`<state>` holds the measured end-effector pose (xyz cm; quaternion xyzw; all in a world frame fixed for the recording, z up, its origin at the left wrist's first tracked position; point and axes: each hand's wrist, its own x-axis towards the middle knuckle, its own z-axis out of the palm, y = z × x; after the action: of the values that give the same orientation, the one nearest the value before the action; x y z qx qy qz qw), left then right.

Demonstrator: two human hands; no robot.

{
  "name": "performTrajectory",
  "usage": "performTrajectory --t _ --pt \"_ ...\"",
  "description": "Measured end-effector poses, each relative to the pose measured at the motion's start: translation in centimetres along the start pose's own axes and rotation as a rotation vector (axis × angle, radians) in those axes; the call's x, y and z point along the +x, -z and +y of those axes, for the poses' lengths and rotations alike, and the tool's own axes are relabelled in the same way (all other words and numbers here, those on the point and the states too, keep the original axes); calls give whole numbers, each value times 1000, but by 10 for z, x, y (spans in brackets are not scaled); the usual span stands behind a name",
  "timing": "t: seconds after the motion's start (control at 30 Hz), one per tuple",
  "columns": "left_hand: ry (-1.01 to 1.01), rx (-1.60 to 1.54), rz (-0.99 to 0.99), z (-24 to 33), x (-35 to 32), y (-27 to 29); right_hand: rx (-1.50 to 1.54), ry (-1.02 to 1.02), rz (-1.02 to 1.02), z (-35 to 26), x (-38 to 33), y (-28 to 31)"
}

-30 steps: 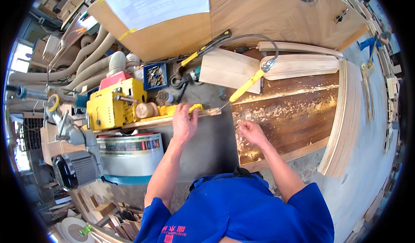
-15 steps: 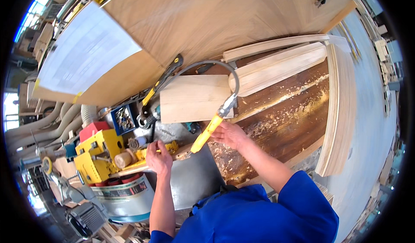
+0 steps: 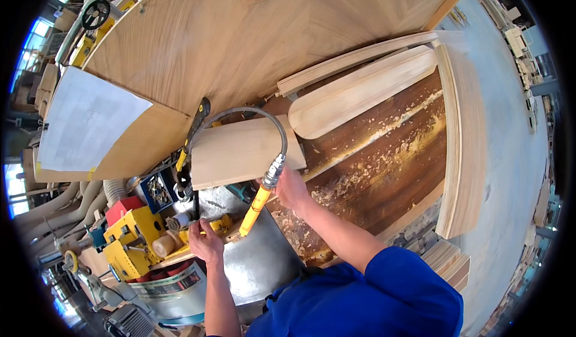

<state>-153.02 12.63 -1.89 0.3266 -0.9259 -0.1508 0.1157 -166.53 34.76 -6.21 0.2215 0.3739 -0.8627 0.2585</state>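
Observation:
A yellow stick-shaped tool (image 3: 256, 210) with a silver coupling (image 3: 274, 172) hangs at a slant from a curved grey hose. My right hand (image 3: 290, 188) is right beside the coupling, smeared by motion. Its fingers are mostly hidden behind the tool, and I cannot tell whether they grip it. To the left, my left hand (image 3: 206, 242) is raised in front of a yellow machine part (image 3: 224, 223), fingers apart and loosely bent, with nothing visible in it. A pale wooden board (image 3: 240, 151) lies just beyond the tool.
A long rounded wooden piece (image 3: 360, 94) and stacked curved strips (image 3: 459, 139) rest on a worn brown surface (image 3: 384, 175). At left are a yellow machine (image 3: 129, 247), a blue box of small parts (image 3: 157, 192) and a white sheet (image 3: 90, 121) on a large panel (image 3: 222, 37).
The view has shifted, so the tool, both hands and the pale board all appear further left and lower. My right hand now sits closer to the silver coupling than to the yellow body.

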Motion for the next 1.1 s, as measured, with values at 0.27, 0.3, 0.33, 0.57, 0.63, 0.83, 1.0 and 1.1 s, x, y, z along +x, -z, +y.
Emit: performTrajectory --t 0.27,0.3,0.33,0.57,0.63,0.83,1.0,1.1 --pt "33 55 0 1 -1 2 -91 23 56 -22 -40 -41" --pt "38 73 3 -2 -1 2 31 2 90 -22 -43 -44" --pt "58 79 -5 -4 0 -1 74 -33 112 -17 -43 -35" --pt "39 85 -18 0 1 0 126 -402 -125 15 -87 28" --pt "66 97 -46 0 1 1 -177 -570 -404 24 -101 61" --pt "67 15 -57 -1 -2 4 -1584 95 -358 -171 -48 44" --pt "51 16 -85 2 3 4 -2657 369 -222 -276 56 77" --pt "0 13 -49 -3 0 2 -2631 278 -369 -299 79 80"
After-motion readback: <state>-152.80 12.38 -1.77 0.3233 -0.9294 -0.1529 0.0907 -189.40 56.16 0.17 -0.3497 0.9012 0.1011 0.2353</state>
